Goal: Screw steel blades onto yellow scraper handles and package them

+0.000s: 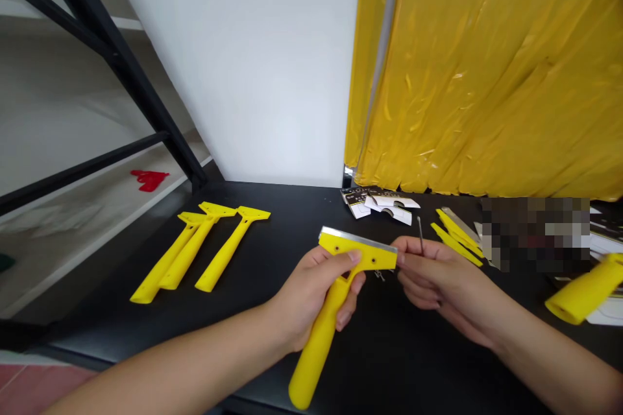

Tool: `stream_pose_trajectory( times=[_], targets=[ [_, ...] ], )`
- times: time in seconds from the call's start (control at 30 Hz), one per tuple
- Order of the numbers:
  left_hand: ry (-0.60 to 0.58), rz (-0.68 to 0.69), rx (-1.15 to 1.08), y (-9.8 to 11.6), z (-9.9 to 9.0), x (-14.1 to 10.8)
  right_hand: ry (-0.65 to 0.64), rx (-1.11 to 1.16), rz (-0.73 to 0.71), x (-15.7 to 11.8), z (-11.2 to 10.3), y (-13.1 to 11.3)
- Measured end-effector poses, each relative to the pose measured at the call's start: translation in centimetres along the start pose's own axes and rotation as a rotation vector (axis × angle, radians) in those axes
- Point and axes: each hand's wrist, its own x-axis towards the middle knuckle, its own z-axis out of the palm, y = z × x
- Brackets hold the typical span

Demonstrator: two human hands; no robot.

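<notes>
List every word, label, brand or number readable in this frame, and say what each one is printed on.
No text can be read. The printed cards on the black tabletop carry dark print, too small to read. The yellow scraper in the left hand shows holes but no lettering on its visible face.

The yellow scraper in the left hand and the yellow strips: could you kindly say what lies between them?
In the head view, the right hand lies there, holding a thin dark metal rod above the black bench top.
</notes>
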Motion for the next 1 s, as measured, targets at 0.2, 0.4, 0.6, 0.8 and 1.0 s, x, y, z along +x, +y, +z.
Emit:
stream_pose_trajectory(
  times=[0.2,0.4,0.6,0.8,1.0],
  targets=[
    [0.002,0.013,-0.010,-0.16,0.06,-0.02,-0.115,0.260,0.035,-0.63,0.25,0.14],
    [0.038,0.030,-0.042,-0.24,0.19,0.09,-0.204,0.261,0.007,-0.81,0.37,0.20],
    [0.057,0.044,-0.035,-0.45,0.26,0.08,-0.221,0.247,0.013,-0.87,0.60,0.18],
    [0.016,0.026,0.026,-0.08,0.31,-0.27,-0.233,0.255,0.031,-1.02,0.53,0.49],
    [0.066,0.014,0.069,0.46,-0.20,-0.18,-0.159,0.188,-0.074,-0.90,0.12,-0.49]
  ],
)
